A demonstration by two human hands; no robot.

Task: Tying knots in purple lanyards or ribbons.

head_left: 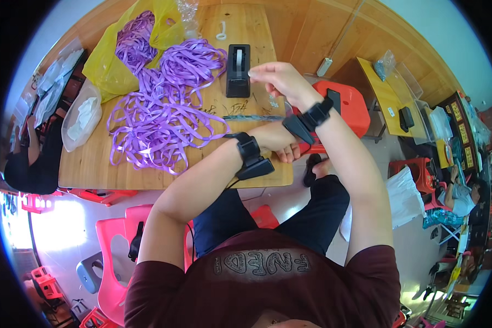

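A black tape dispenser (pixel 238 87) with a pale roll stands on the wooden table (pixel 87 172). My right hand (pixel 281 82) is beside its right side, thumb and fingers drawn together at the tips; anything pinched there is too small to make out. Closer to me, my left hand (pixel 280 143) hovers at the table's right edge with its fingers curled in; what they may hold is hidden. A large tangle of purple ribbon (pixel 153 128) covers the table to the left. Between it and my hands lies a thin dark strip (pixel 251 117).
A yellow plastic bag (pixel 101 71) holds more purple ribbon at the far left. A white ring-shaped piece (pixel 221 36) lies beyond the dispenser. Red plastic stools (pixel 355 109) stand to the right, and a pink chair (pixel 108 273) is at my left. Other people sit at both sides.
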